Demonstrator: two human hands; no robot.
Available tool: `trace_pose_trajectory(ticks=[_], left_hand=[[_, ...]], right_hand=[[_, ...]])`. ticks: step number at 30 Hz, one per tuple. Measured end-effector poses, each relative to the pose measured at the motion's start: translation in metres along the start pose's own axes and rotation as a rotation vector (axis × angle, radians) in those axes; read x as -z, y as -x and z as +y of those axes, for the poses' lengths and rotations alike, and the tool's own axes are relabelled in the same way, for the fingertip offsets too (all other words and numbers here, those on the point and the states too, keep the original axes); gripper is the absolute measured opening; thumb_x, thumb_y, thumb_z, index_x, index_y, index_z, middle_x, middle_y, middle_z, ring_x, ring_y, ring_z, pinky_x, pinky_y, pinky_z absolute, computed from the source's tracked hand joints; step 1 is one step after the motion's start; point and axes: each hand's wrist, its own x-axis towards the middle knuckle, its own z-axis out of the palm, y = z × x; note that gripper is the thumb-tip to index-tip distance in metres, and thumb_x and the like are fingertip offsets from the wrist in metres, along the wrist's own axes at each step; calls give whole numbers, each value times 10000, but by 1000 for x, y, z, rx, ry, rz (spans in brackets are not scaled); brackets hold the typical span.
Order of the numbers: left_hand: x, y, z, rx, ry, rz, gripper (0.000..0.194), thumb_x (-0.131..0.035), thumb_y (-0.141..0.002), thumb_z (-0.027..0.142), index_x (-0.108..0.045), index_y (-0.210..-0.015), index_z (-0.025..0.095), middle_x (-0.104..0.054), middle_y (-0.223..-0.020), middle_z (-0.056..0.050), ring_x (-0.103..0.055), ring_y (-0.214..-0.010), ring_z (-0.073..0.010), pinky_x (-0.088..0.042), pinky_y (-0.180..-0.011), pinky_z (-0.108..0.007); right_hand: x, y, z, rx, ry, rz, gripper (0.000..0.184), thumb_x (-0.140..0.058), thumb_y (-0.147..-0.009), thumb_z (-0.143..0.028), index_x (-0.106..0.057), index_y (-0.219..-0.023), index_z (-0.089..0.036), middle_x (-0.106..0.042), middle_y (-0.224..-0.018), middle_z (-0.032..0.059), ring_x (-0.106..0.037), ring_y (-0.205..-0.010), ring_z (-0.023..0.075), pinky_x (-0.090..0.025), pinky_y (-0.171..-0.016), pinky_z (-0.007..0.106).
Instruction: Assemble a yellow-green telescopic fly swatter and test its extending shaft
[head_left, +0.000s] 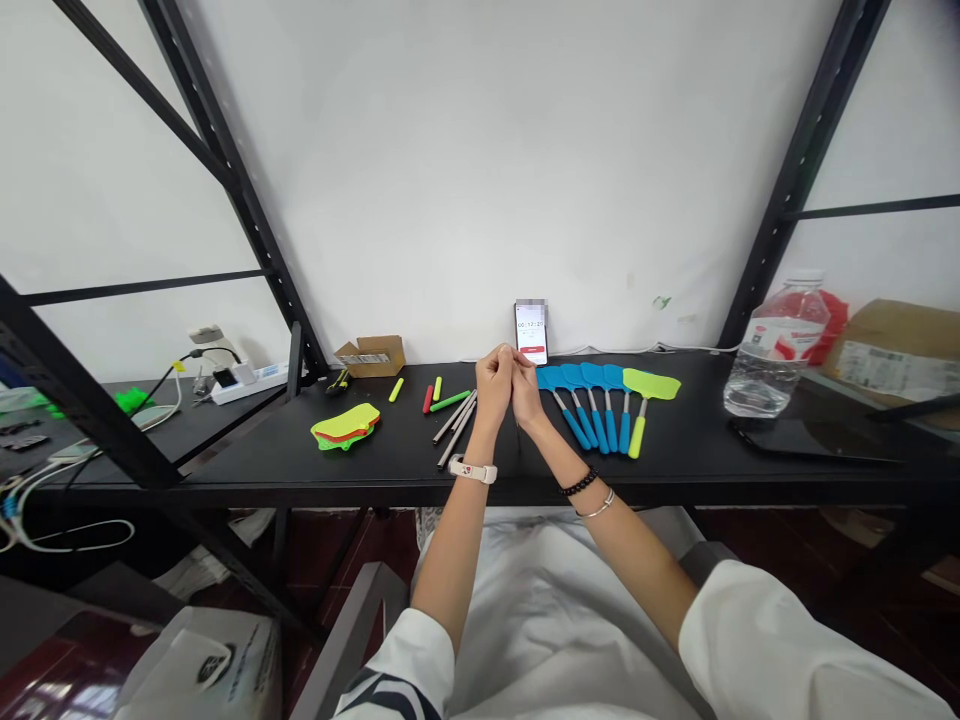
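- Left hand (493, 375) and right hand (528, 392), frame centre: brought together; fingers partly hidden, cannot tell whether either grip pinches anything.
- Blue fly swatters (592, 376), right of centre: fanned row, flat heads, silvery shafts, blue handles.
- Lime fly swatter (649, 384), row's right end: broad head, silvery shaft, lime handle.
- Metal tubes (454, 442), left of centre: slim, silvery-grey, loosely bunched.
- Swatter heads (345, 420), left on bench (255, 455): stacked, yellow-green uppermost, red beneath.

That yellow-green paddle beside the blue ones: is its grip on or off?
On: the grip covers the near end of its metal rod, opposite the paddle's flat head.
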Motion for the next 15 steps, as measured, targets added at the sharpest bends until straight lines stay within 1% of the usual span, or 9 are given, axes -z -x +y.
trace_pose_trajectory(ticks=[6,9,12,14,15], left_hand=[[3,8,10,-31,53,14,401,-368,-877,356,-594,-615,152,-610,-639,-34,-591,-659,-148,-442,-684,-274],[8,21,21,-67,77,39,381,-376,-878,317,-608,-624,153,-618,-675,-44,-595,-710,-162,-441,-703,-287],[18,52,36,-84,91,26,335,-409,-862,279,-622,-635,155,-630,-757,-58,-592,-799,-189,-441,-735,-308],[25,81,46,-34,108,-15,320,-424,-852,258,-628,-628,155,-633,-819,-72,-582,-859,-209,-437,-763,-324],[29,96,51,16,129,-56,323,-420,-851,254,-630,-627,154,-631,-848,-80,-577,-877,-217,-437,-770,-330]], right_hand=[[-6,5,-6,23,36,-64,445,-434,-790,-547,-448,-578,-157,-395,-548,2,-393,-555,112,-339,-486,231],[-10,17,-15,54,58,-111,433,-430,-794,-534,-426,-581,-156,-373,-547,-4,-364,-536,101,-313,-468,224],[-10,46,-28,77,134,-198,390,-417,-806,-479,-403,-583,-160,-327,-529,-20,-301,-487,80,-255,-434,214],[-6,74,-35,119,208,-327,332,-409,-808,-394,-390,-569,-164,-325,-517,-23,-288,-466,76,-236,-429,219],[-3,89,-38,169,255,-384,313,-417,-792,-345,-360,-539,-169,-299,-487,-30,-266,-450,75,-221,-431,226]])
